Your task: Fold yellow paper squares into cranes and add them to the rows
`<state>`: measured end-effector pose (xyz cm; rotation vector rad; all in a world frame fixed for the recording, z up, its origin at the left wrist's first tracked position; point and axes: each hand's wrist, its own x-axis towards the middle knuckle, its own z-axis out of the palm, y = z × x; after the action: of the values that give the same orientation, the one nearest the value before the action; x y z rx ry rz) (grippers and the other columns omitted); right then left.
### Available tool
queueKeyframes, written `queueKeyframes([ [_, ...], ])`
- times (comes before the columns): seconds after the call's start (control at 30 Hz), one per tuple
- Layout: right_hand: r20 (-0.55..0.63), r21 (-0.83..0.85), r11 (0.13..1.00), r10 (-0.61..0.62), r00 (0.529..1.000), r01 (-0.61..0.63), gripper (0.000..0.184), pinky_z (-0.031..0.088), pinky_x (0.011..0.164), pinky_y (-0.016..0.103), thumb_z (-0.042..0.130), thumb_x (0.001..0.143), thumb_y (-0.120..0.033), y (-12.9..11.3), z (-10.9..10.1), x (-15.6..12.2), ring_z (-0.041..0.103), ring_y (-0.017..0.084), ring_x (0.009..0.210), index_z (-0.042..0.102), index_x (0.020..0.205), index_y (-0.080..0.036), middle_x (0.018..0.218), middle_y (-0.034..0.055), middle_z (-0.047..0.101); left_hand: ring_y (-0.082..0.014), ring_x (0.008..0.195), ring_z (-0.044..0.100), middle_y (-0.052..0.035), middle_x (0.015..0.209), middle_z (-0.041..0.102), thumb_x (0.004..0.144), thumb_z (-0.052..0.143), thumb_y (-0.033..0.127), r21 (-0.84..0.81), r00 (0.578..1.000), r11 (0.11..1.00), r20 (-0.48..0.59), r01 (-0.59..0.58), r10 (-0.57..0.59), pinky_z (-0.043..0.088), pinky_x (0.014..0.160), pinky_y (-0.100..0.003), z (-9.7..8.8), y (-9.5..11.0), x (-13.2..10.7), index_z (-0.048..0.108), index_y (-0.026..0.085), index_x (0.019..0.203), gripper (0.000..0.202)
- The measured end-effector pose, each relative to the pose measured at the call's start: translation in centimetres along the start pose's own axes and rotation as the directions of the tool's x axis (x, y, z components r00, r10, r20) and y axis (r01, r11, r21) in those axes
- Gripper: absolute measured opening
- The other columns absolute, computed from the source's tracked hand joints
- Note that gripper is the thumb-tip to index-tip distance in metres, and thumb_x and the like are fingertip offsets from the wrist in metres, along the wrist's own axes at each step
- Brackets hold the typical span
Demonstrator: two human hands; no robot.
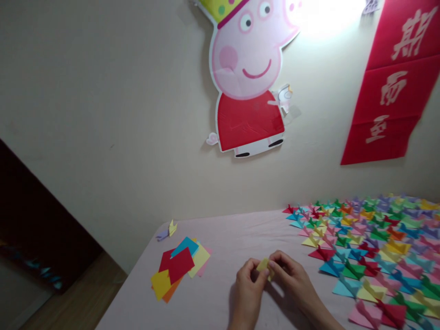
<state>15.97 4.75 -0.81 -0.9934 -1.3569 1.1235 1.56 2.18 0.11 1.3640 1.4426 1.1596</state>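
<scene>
A small piece of folded yellow paper (263, 264) is held between my two hands, just above the pale pink sheet. My left hand (248, 285) pinches its left side with thumb and fingers. On the other side my right hand (290, 277) grips it between thumb and curled fingers. The fingers cover much of the paper, so its full shape is hidden. To the left lies a loose pile of square paper sheets (181, 265) in red, blue, yellow, orange and pink.
Rows of folded paper cranes (373, 247) in many colours cover the right side of the pink sheet (237, 233). Two small folded pieces (167, 231) sit at the far left corner. A pig cutout (250, 114) and a red banner (392, 87) hang on the wall.
</scene>
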Motion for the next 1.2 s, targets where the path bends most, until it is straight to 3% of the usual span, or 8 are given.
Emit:
queueKeyframes([
  [0.13, 0.001, -0.039, 0.999, -0.018, 1.000, 0.018, 0.038, 0.048, 0.059, 0.029, 0.062, 0.085, -0.057, 0.3, 0.1, 0.0, 0.057, 0.017, 0.063, 0.063, 0.076, -0.020, 0.068, 0.0003, 0.060, -0.0159, 0.068, 0.055, 0.0017, 0.071, 0.062, 0.084, 0.061, 0.048, -0.134, 1.000, 0.991, 0.015, 0.002, 0.000, 0.040, 0.061, -0.023, 0.1, -0.2, 0.3, 0.064, 0.021, 0.080, 0.027],
  [0.37, -0.025, -0.145, 0.987, -0.078, 0.997, 0.074, 0.039, 0.048, 0.060, 0.028, 0.060, 0.086, -0.057, 0.2, 0.0, 0.2, 0.057, 0.018, 0.065, 0.064, 0.071, -0.021, 0.068, 0.0012, 0.060, -0.0181, 0.081, 0.060, 0.0003, 0.085, 0.067, 0.091, 0.056, 0.043, 0.079, 0.996, 0.995, 0.067, -0.058, 0.053, 0.042, 0.072, -0.024, 0.2, 0.4, -0.7, 0.063, 0.024, 0.088, 0.020],
  [0.67, -0.094, -0.195, 0.980, -0.063, 0.994, 0.043, 0.034, 0.044, 0.055, 0.026, 0.056, 0.088, -0.051, 0.2, -0.3, 0.2, 0.053, 0.016, 0.060, 0.060, 0.073, -0.021, 0.065, -0.0011, 0.056, -0.0226, 0.081, 0.054, -0.0025, 0.079, 0.062, 0.092, 0.053, 0.033, 0.281, 0.993, 0.952, 0.033, -0.118, 0.114, 0.035, 0.073, -0.030, 0.7, 0.6, -1.0, 0.059, 0.023, 0.072, 0.023],
  [0.8, -0.069, -0.360, 0.926, -0.151, 0.986, 0.116, 0.029, 0.047, 0.059, 0.030, 0.052, 0.091, -0.045, 0.2, -0.4, 0.1, 0.056, 0.018, 0.064, 0.061, 0.074, -0.023, 0.068, 0.0006, 0.059, -0.0236, 0.084, 0.053, -0.0027, 0.080, 0.062, 0.093, 0.051, 0.029, 0.447, 0.998, 0.892, 0.019, -0.061, 0.059, 0.034, 0.076, -0.033, 0.5, 1.8, -1.4, 0.057, 0.022, 0.072, 0.023],
  [0.93, -0.004, -0.557, 0.812, -0.210, 0.978, 0.172, 0.026, 0.045, 0.067, 0.036, 0.050, 0.091, -0.038, 0.2, -0.3, 0.0, 0.055, 0.022, 0.070, 0.060, 0.071, -0.024, 0.069, 0.0023, 0.059, -0.0213, 0.091, 0.055, -0.0005, 0.087, 0.063, 0.095, 0.045, 0.021, 0.553, 0.998, 0.832, 0.025, -0.057, 0.052, 0.037, 0.083, -0.034, 0.3, 2.4, -2.0, 0.058, 0.022, 0.076, 0.023],
  [1.1, 0.129, -0.732, 0.647, -0.175, 0.976, 0.213, 0.014, 0.040, 0.076, 0.039, 0.055, 0.087, -0.023, -0.1, 0.1, -0.4, 0.054, 0.025, 0.084, 0.063, 0.075, -0.023, 0.085, 0.0049, 0.064, -0.0228, 0.105, 0.055, -0.0049, 0.108, 0.062, 0.087, 0.051, 0.013, 0.696, 0.991, 0.710, 0.009, -0.103, 0.135, 0.041, 0.092, -0.038, -0.9, 0.6, -3.7, 0.061, 0.020, 0.098, 0.016],
  [1.17, 0.142, -0.765, 0.612, -0.144, 0.979, 0.201, 0.011, 0.039, 0.079, 0.039, 0.057, 0.085, -0.019, -0.2, 0.3, -0.5, 0.053, 0.025, 0.087, 0.064, 0.077, -0.023, 0.089, 0.0050, 0.064, -0.0253, 0.120, 0.051, -0.0088, 0.129, 0.057, 0.086, 0.054, 0.015, 0.731, 0.964, 0.642, 0.085, -0.232, 0.251, 0.040, 0.101, -0.041, -1.6, -0.9, -4.3, 0.057, 0.019, 0.121, 0.036],
  [1.2, 0.143, -0.772, 0.605, -0.131, 0.981, 0.193, 0.010, 0.039, 0.079, 0.038, 0.058, 0.084, -0.017, -0.2, 0.3, -0.5, 0.053, 0.025, 0.088, 0.064, 0.078, -0.023, 0.090, 0.0049, 0.064, -0.0261, 0.127, 0.047, -0.0089, 0.138, 0.054, 0.087, 0.055, 0.017, 0.735, 0.934, 0.588, 0.180, -0.337, 0.310, 0.039, 0.104, -0.041, -2.0, -1.6, -4.4, 0.053, 0.020, 0.130, 0.043],
])
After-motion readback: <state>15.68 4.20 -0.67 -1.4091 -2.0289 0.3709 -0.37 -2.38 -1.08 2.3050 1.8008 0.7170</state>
